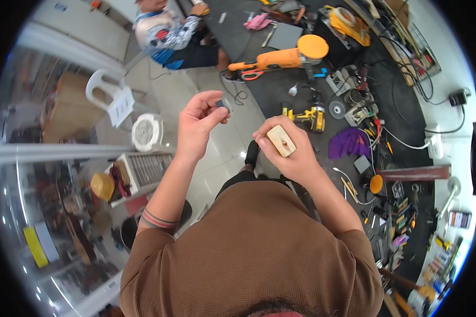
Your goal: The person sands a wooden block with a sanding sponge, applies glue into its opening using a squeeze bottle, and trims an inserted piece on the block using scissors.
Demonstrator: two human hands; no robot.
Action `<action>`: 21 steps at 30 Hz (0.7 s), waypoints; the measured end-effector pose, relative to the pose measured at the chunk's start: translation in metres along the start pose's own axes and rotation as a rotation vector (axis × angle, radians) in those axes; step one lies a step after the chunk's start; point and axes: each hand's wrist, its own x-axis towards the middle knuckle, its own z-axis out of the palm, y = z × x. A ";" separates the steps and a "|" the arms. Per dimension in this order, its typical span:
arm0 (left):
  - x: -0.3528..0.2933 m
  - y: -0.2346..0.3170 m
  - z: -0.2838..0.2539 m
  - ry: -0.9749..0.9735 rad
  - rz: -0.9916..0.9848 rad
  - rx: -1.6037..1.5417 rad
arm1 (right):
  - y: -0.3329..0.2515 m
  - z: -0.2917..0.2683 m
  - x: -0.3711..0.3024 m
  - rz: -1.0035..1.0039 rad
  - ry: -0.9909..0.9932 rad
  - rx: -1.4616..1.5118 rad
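Observation:
My left hand (198, 121) is raised over the floor in front of me, its thumb and fingers pinching a small dark grey flat piece (225, 103); its exact kind is too small to tell. My right hand (296, 150) is closed around a pale wooden block (281, 141) with rounded corners and a dark mark or hollow in its face. The hands are apart, and the block does not touch the grey piece. Nearest to my right hand on the bench lies a yellow and black cordless drill (314, 117).
The dark workbench (243, 31) runs along the front and right. On it lie an orange power tool (280, 59) with a round pad, a purple cloth (349, 141), cables and several hand tools. A person (169, 37) sits at the far left beside a white plastic chair (111, 98).

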 end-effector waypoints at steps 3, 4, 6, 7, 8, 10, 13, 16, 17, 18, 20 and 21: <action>-0.052 0.028 0.012 0.076 0.020 -0.015 | -0.002 0.007 -0.015 -0.006 -0.082 0.027; -0.078 0.032 0.008 0.082 0.011 -0.011 | -0.005 0.019 -0.028 -0.029 -0.105 0.029; -0.118 0.040 0.005 0.103 0.006 -0.012 | -0.013 0.035 -0.046 -0.056 -0.145 0.050; -0.134 0.044 0.004 0.125 0.042 -0.003 | -0.018 0.038 -0.052 -0.059 -0.161 0.050; -0.148 0.048 0.003 0.146 0.078 0.005 | -0.021 0.041 -0.057 -0.038 -0.205 0.073; -0.172 0.054 -0.001 0.171 0.119 0.068 | -0.026 0.051 -0.062 -0.066 -0.252 0.102; -0.204 0.068 -0.005 0.195 0.145 0.094 | -0.032 0.064 -0.068 -0.090 -0.309 0.078; -0.227 0.079 -0.004 0.265 0.137 0.098 | -0.038 0.076 -0.071 -0.100 -0.351 0.088; -0.233 0.078 -0.008 0.254 0.185 0.137 | -0.038 0.081 -0.072 -0.097 -0.361 0.090; -0.239 0.076 -0.012 0.244 0.233 0.176 | -0.039 0.085 -0.073 -0.100 -0.369 0.111; -0.245 0.072 -0.025 0.251 0.283 0.231 | -0.040 0.093 -0.075 -0.099 -0.387 0.132; -0.248 0.069 -0.030 0.247 0.335 0.289 | -0.041 0.095 -0.075 -0.103 -0.399 0.136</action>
